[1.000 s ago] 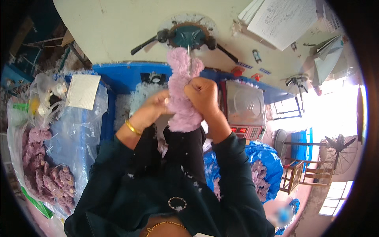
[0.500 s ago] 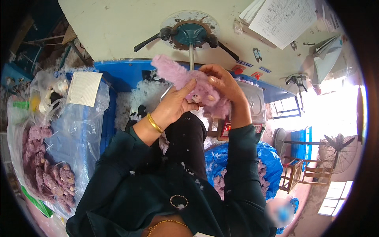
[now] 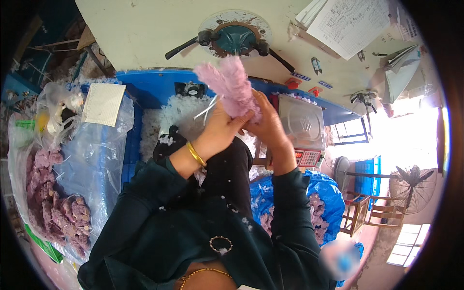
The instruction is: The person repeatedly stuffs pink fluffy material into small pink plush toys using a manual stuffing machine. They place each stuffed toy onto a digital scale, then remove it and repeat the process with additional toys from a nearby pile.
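Observation:
Just below the stuffing machine's head (image 3: 235,39), I hold a fuzzy pink plush toy (image 3: 233,86) in both hands. Two furry ends of it point up and its face is out of sight. My left hand (image 3: 223,126) grips its lower left side, thumb across the fur, with thin white strips hanging beside it. The fingers of my right hand (image 3: 268,123) wrap round its right side, slightly blurred. The toy covers most of the machine's metal tube; whether it sits over the tube or in front of it, I cannot tell.
Pink plush pieces (image 3: 58,203) lie in clear plastic at left. More fill a blue bag (image 3: 333,193) at right. White fluff (image 3: 181,116) is heaped beneath the machine. A scale (image 3: 305,157), red buttons (image 3: 293,83), papers (image 3: 348,24) and a fan (image 3: 413,186) are to the right.
The toy has turned from slanting with its face showing to upright with its face hidden. Both hands have moved lower and closer together around it. The tube, visible before, is now mostly covered.

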Demonstrator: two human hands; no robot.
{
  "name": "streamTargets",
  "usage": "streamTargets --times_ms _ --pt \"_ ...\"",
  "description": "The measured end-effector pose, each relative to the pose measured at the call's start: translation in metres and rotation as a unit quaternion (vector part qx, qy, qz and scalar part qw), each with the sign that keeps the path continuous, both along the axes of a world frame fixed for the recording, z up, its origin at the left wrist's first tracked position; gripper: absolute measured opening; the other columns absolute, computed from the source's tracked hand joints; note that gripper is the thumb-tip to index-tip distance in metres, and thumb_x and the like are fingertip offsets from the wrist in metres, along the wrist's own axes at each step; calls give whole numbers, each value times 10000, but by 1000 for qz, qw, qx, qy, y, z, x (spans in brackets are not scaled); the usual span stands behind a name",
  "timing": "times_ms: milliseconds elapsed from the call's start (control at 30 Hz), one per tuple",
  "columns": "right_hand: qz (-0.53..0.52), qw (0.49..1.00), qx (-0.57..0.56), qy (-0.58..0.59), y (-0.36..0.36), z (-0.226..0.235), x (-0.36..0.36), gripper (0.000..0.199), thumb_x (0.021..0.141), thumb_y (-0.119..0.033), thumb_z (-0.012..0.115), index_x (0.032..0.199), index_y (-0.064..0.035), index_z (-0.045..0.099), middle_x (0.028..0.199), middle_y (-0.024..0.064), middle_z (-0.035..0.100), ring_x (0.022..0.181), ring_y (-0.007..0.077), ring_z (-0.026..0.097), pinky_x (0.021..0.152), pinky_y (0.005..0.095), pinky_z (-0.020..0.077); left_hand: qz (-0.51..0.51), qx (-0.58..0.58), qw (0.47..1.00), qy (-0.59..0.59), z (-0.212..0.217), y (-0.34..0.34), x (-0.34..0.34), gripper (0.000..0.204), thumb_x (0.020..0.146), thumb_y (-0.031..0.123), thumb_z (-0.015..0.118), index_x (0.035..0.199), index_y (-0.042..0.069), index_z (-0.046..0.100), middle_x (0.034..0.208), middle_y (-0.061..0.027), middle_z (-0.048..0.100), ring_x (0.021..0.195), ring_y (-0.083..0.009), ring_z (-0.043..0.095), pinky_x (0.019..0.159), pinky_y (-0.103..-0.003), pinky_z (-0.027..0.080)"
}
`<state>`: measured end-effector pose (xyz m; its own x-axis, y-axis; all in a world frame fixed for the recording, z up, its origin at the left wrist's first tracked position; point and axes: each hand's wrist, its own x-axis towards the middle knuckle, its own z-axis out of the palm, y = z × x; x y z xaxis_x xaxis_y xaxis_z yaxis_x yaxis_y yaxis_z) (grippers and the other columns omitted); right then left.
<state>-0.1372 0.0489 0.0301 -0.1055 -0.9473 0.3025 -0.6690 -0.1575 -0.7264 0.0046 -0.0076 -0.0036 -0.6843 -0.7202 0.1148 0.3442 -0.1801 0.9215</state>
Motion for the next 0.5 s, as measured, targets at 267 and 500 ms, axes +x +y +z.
streamTargets --times_ms 267,500 --pt "-48 974 -91 -201 9 -23 63 774 721 -133 714 1360 -13 293 1251 243 473 1141 354 499 964 408 408 14 -149 986 -70 7 0 45 569 892 131 592 1351 -1 283 1265 -129 454 1048 -150 518 799 -264 453" --pt "-79 912 72 -395 -34 16 23 562 814 -144 693 1259 12 387 1083 99 585 999 154 566 860 292 470 -46 -5 990 -137 60 -44 14 499 905 367 585 1191 -7 421 796 -70 578 522 -89 560 474 -199 477"
